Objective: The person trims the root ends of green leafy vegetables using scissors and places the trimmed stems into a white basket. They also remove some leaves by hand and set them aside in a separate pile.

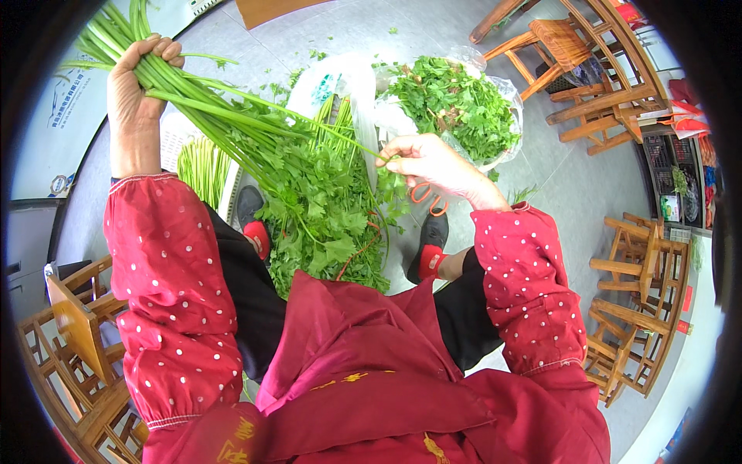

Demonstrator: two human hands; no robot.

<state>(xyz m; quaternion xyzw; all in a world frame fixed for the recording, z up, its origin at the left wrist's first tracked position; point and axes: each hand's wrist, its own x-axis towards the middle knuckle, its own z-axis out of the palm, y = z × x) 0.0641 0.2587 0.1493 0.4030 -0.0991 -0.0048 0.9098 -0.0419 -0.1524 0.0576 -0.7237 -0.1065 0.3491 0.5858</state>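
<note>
My left hand is raised at the upper left, wrapped around a bunch of green celery stalks. The leafy ends of the bunch hang down to the right, over a pile of celery leaves between my feet. Between thumb and fingertips, my right hand pinches one thin celery stem that reaches across from the bunch. Orange loop handles, apparently of scissors, show just below my right hand; whether the hand touches them I cannot tell.
A white plastic basket holds bare stalks at left. A clear plastic bag of leaves sits beyond my right hand. White plastic lies around more celery. Wooden stools line the right; more wooden furniture stands lower left.
</note>
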